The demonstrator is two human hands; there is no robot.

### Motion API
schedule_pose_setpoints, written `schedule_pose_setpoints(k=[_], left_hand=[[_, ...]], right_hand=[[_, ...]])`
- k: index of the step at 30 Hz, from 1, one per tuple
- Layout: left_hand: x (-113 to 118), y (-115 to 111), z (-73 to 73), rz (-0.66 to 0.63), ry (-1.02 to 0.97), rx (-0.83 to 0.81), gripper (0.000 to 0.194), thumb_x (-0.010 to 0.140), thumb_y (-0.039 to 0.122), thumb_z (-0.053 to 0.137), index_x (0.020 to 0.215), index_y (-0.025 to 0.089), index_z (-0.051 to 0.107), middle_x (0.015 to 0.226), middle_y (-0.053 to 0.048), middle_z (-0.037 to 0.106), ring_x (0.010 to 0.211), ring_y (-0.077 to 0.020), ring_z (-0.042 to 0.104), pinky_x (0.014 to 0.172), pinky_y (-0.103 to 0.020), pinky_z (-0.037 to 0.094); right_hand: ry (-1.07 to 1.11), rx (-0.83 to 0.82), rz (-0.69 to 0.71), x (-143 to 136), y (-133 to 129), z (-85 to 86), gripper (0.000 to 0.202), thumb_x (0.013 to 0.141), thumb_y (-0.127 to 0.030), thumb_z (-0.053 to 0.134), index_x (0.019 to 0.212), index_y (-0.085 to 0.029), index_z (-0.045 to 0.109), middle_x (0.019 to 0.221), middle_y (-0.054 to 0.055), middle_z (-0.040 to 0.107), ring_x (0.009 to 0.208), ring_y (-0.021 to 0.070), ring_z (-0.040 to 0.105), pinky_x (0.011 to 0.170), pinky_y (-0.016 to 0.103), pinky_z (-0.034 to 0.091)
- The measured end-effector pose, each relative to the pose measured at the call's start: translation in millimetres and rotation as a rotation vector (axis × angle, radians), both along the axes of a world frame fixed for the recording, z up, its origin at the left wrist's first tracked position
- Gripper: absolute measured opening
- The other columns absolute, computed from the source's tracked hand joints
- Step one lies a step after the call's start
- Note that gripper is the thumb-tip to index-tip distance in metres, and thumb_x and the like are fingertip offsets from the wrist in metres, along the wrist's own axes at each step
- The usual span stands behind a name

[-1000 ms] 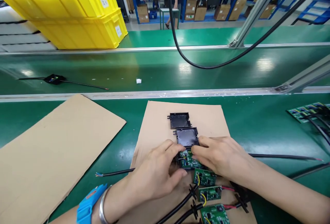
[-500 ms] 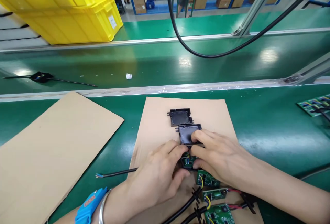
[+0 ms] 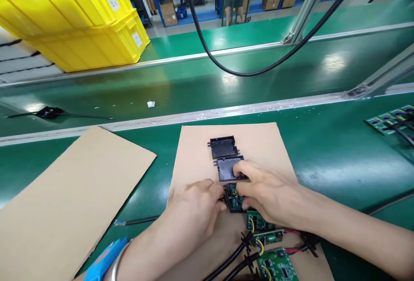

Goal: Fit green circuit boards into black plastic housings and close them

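Note:
A small black plastic case [image 3: 231, 209] lies open on the cardboard with a green circuit board [image 3: 235, 191] inside it. My left hand [image 3: 197, 207] has its fingers pinched at the case's left end, where a black cable [image 3: 140, 220] with stripped wire ends runs beneath the palm. At the right end, my right hand [image 3: 267, 188] grips the case between thumb and fingers. One bent right finger reaches over an empty case half [image 3: 226, 168] just behind. Another empty case half [image 3: 223, 147] lies farther back. The fingertips hide part of the board.
Several wired circuit boards [image 3: 278, 266] with thick black cables lie in front on the cardboard sheet [image 3: 194, 151]. A second cardboard sheet [image 3: 80, 186] is at left, and more boards [image 3: 393, 119] at far right. Yellow bins [image 3: 97, 35] stand behind; a black cable [image 3: 239, 74] hangs overhead.
My left hand has drawn slightly left, showing more of the case's left end and board. My right hand stays at the case's right end. The camera view has tilted a little.

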State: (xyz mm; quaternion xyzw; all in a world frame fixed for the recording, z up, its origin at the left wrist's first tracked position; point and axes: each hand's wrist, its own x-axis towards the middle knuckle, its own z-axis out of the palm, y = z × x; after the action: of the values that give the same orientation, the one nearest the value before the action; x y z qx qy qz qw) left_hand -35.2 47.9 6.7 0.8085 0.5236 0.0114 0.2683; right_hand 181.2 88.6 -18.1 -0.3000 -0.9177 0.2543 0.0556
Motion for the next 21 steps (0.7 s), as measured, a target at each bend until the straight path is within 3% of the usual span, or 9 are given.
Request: schedule_pose_setpoints(k=[2, 9, 13, 17, 21], left_hand=[[6, -4, -1.2, -0.056, 0.077, 0.074, 0.018, 0.086, 0.012, 0.051, 0.096, 0.017, 0.064, 0.086, -0.005, 0.066, 0.075, -0.0205, 0.064, 0.069, -0.034, 0.052], [7, -11, -20.0, -0.135, 0.041, 0.428, 0.019, 0.084, 0.006, 0.044, 0.082, 0.019, 0.059, 0.073, -0.002, 0.057, 0.064, -0.0185, 0.055, 0.055, -0.031, 0.046], [17, -14, -17.2, -0.294, 0.312, 0.465, 0.022, 0.069, -0.002, 0.049, 0.077, 0.017, 0.057, 0.071, -0.004, 0.057, 0.060, -0.0184, 0.053, 0.050, -0.029, 0.043], [31, -18, -13.6, -0.401, 0.568, 0.520, 0.016, 0.068, 0.000, 0.053, 0.073, 0.014, 0.059, 0.068, -0.007, 0.055, 0.055, -0.0202, 0.050, 0.042, -0.029, 0.037], [26, -17, -16.0, -0.335, 0.496, 0.541, 0.016, 0.073, 0.000, 0.055, 0.080, 0.013, 0.060, 0.071, -0.006, 0.058, 0.058, -0.0209, 0.054, 0.047, -0.031, 0.042]], right_hand=[[0.031, 0.057, -0.015, 0, 0, -1.7, 0.014, 0.082, -0.011, 0.061, 0.071, -0.017, 0.054, 0.100, 0.007, 0.049, 0.093, 0.0218, 0.045, 0.074, 0.034, 0.038], [0.072, 0.122, -0.003, 2, 1, -3.1, 0.020, 0.084, -0.015, 0.062, 0.065, -0.016, 0.055, 0.086, 0.004, 0.046, 0.084, 0.0185, 0.041, 0.068, 0.031, 0.033], [0.067, 0.157, 0.009, 2, 1, -2.7, 0.016, 0.084, -0.016, 0.062, 0.068, -0.017, 0.057, 0.083, 0.003, 0.046, 0.080, 0.0182, 0.039, 0.065, 0.031, 0.031], [0.051, 0.202, 0.020, 2, 1, -2.4, 0.016, 0.084, -0.017, 0.061, 0.069, -0.018, 0.060, 0.081, 0.004, 0.048, 0.080, 0.0186, 0.040, 0.065, 0.032, 0.030], [-0.006, 0.231, 0.034, 2, 1, 4.3, 0.012, 0.083, -0.019, 0.064, 0.071, -0.017, 0.063, 0.083, 0.004, 0.052, 0.082, 0.0193, 0.043, 0.066, 0.032, 0.032]])
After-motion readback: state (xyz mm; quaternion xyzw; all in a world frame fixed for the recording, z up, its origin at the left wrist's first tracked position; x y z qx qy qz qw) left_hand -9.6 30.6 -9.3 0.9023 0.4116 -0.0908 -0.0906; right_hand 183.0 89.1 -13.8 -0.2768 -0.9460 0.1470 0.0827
